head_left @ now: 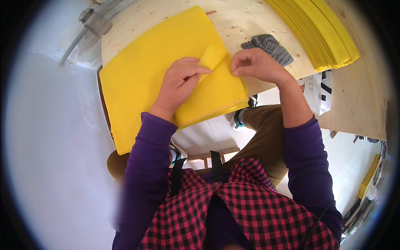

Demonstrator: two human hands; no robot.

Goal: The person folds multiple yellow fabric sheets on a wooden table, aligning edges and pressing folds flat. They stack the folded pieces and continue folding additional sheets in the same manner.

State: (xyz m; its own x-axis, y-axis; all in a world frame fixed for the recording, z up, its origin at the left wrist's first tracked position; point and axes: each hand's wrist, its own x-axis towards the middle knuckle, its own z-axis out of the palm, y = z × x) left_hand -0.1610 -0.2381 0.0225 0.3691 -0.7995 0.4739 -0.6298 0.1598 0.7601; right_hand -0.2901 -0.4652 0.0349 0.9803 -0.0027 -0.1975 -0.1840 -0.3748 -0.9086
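Observation:
A stack of thin yellow sheets (146, 62), which look like cloth, lies in front of me across the wooden table's near edge. The corner of a top sheet is turned back into a narrow flap (214, 55). My left hand (179, 81) rests over the stack, its thumb and fingers closed on that flap. Just right of the flap, my right hand (258, 66) is held in a pinch above the stack's right edge. Whatever lies between those fingertips, if anything, is too small to make out.
A grey knitted piece (273, 48) lies on the wooden table (237, 25) beyond my right hand. Folded yellow sheets (318, 33) are piled at the far right. A white printed bag (321, 93) hangs below the edge. A glass jar (96, 23) stands far left.

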